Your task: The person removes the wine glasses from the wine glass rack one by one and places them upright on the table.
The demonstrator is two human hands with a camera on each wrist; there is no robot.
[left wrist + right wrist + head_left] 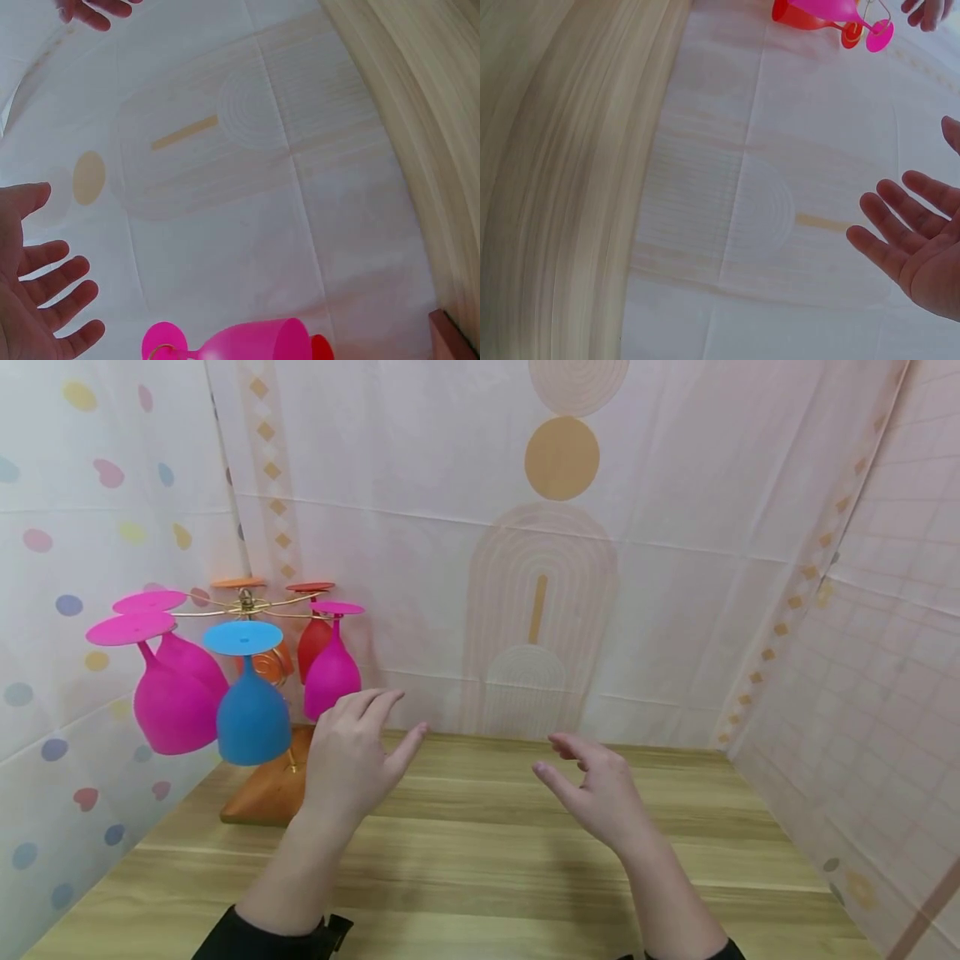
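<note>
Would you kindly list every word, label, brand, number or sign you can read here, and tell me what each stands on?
None: no readable word, label, brand, number or sign shows on the hanging goblets, the brown base or the tabletop.
The back cloth shows only printed shapes, such as arches, circles and diamonds.

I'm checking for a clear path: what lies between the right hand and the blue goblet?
In the head view, the left hand is between the right hand and the blue goblet; between the hands, only tabletop and backdrop cloth show.
</note>
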